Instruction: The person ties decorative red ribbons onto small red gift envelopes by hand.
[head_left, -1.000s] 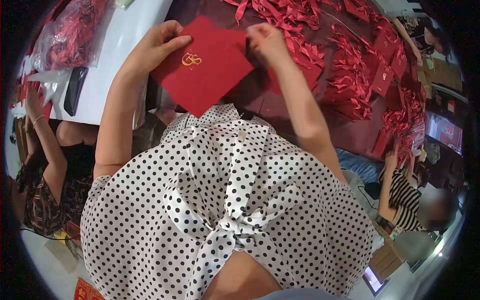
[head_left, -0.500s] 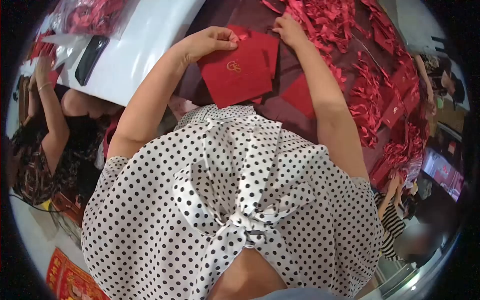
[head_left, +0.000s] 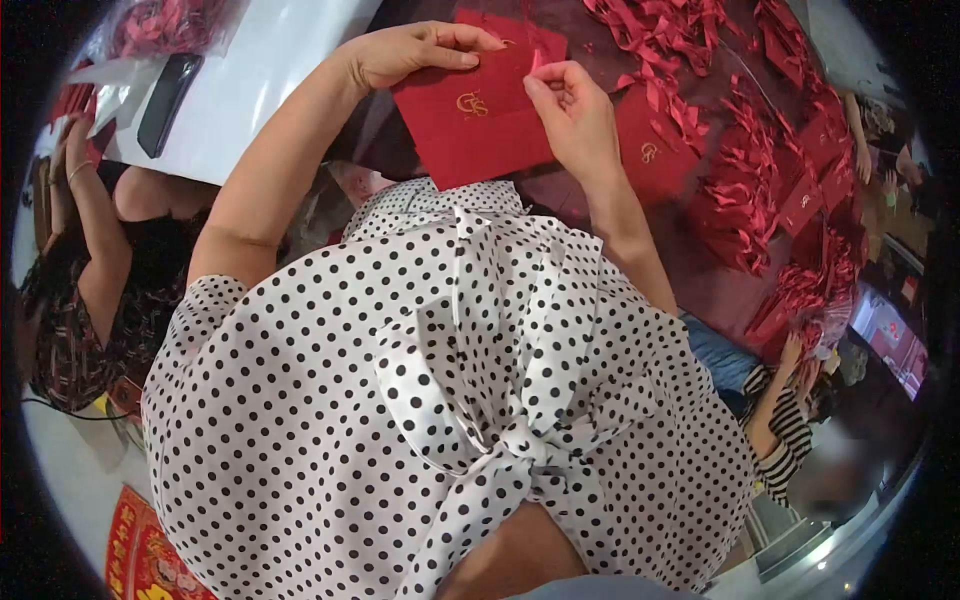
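Observation:
My left hand point(head_left: 432, 52) grips the top edge of a flat red envelope point(head_left: 480, 135) with a gold monogram, thumb across its face and fingers along the upper edge. More red envelopes show behind it, near its top. My right hand point(head_left: 578, 115) is closed in a pinch at the envelope's upper right side. A thin pinkish-red ribbon point(head_left: 538, 62) runs up from its thumb and forefinger, overlapping the red sheets in this view. Right of this hand, another monogrammed red envelope point(head_left: 648, 150) lies on the dark red tablecloth.
Tangled red ribbons point(head_left: 745, 195) spread over the table's right side. A dark phone point(head_left: 168, 105) and a plastic bag of red items point(head_left: 165, 25) rest on the white surface at left. One person's arm point(head_left: 98, 235) shows at far left, another's striped sleeve point(head_left: 788, 450) at lower right.
My right hand has come from the ribbon pile to the envelope, with a ribbon in its fingers. My left hand still holds the envelope, slightly higher in view.

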